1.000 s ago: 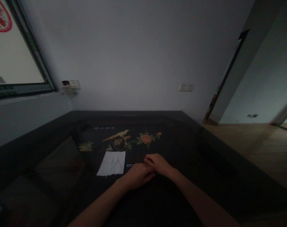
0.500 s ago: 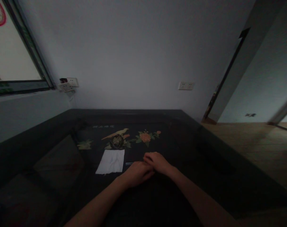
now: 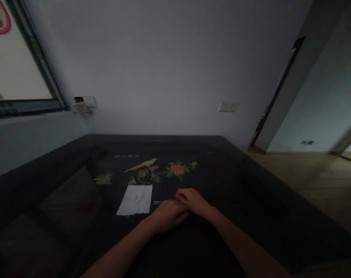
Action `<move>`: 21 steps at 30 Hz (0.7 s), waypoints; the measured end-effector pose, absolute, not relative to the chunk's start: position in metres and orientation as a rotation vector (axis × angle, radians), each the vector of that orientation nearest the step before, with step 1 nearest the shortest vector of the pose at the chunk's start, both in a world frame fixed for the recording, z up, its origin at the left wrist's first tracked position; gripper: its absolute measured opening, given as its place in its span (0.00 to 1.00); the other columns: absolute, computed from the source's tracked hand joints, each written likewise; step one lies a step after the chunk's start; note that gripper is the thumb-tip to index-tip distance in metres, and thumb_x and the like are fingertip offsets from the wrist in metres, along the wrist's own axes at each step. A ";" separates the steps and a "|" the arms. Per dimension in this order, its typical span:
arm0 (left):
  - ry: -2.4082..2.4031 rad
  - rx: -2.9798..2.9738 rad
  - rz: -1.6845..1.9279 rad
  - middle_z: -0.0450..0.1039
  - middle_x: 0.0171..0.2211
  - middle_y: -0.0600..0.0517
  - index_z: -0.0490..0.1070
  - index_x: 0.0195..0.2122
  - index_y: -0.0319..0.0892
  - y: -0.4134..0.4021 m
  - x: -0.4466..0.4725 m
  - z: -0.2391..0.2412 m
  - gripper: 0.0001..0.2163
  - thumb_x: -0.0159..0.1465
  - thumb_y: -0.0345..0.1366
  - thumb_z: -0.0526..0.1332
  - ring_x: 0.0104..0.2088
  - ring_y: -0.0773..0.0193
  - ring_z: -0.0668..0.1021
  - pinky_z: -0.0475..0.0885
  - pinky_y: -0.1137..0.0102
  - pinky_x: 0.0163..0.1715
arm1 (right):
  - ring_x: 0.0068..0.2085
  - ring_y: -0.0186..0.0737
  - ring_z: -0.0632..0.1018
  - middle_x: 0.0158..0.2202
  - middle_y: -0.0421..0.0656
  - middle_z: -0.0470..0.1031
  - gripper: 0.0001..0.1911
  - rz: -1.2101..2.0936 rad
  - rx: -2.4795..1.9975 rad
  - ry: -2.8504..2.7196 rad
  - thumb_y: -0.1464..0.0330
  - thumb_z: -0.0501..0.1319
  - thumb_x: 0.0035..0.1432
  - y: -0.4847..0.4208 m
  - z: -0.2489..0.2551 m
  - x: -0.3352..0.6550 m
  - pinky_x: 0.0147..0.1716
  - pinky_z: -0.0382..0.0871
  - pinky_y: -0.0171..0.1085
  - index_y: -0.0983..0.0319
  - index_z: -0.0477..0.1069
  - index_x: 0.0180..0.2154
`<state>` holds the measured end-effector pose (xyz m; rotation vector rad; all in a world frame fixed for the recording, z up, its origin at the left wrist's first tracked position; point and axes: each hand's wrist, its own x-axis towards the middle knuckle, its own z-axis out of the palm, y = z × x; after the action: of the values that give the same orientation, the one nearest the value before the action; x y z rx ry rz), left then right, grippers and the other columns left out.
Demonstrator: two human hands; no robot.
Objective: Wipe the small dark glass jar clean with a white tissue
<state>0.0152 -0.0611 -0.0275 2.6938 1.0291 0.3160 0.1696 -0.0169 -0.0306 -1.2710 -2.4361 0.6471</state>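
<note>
Slim shiny strip (image 3: 157,202) seen just beside the left hand (image 3: 168,214), white sheet (image 3: 135,200) farther left.
The strip might be knocked, or the sheet rucked, by a leftward sweep. The left hand is touched by the right hand (image 3: 194,200), both loosely curled; whether anything is enclosed cannot be told.

White wall sockets (image 3: 228,106), wooden floor (image 3: 317,173)

A pale wall (image 3: 163,69) stands dimly lit, with a window (image 3: 19,65) left, brownish floor (image 3: 314,173) right.
</note>
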 end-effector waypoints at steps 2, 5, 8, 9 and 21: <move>1.020 2.691 0.332 0.78 0.38 0.50 0.72 0.37 0.43 -0.061 0.015 -0.029 0.07 0.65 0.34 0.54 0.38 0.59 0.79 0.69 0.71 0.35 | 0.33 0.37 0.75 0.32 0.43 0.78 0.11 0.641 -1.263 -2.435 0.67 0.54 0.61 -0.016 -0.032 0.170 0.30 0.56 0.32 0.62 0.73 0.33; 1.031 2.677 0.328 0.78 0.38 0.50 0.72 0.37 0.43 -0.061 0.015 -0.028 0.06 0.64 0.33 0.55 0.38 0.60 0.79 0.70 0.71 0.36 | 0.33 0.37 0.75 0.32 0.43 0.77 0.11 0.646 -1.274 -2.436 0.66 0.53 0.61 -0.015 -0.034 0.169 0.29 0.55 0.32 0.62 0.73 0.32; 1.040 2.664 0.306 0.78 0.38 0.50 0.72 0.37 0.44 -0.061 0.015 -0.027 0.06 0.64 0.33 0.55 0.39 0.60 0.79 0.70 0.71 0.37 | 0.33 0.37 0.75 0.32 0.43 0.77 0.11 0.640 -1.285 -2.438 0.66 0.53 0.61 -0.015 -0.034 0.169 0.29 0.55 0.32 0.61 0.73 0.32; 1.045 2.659 0.301 0.78 0.38 0.50 0.72 0.37 0.44 -0.061 0.015 -0.026 0.07 0.64 0.34 0.55 0.39 0.60 0.79 0.70 0.71 0.37 | 0.33 0.37 0.74 0.32 0.42 0.77 0.11 0.637 -1.285 -2.438 0.66 0.53 0.61 -0.015 -0.034 0.169 0.29 0.55 0.32 0.61 0.73 0.32; 1.158 2.487 0.626 0.76 0.32 0.52 0.71 0.34 0.43 -0.048 -0.001 -0.018 0.11 0.67 0.36 0.51 0.34 0.65 0.76 0.67 0.74 0.35 | 0.38 0.40 0.76 0.36 0.44 0.78 0.09 0.598 -1.280 -2.472 0.73 0.55 0.57 -0.017 -0.031 0.171 0.33 0.58 0.33 0.61 0.73 0.36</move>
<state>-0.0008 -0.0484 -0.0182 2.4870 1.1579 0.6263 0.1709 -0.0175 -0.0312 -1.2801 -2.4725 0.5975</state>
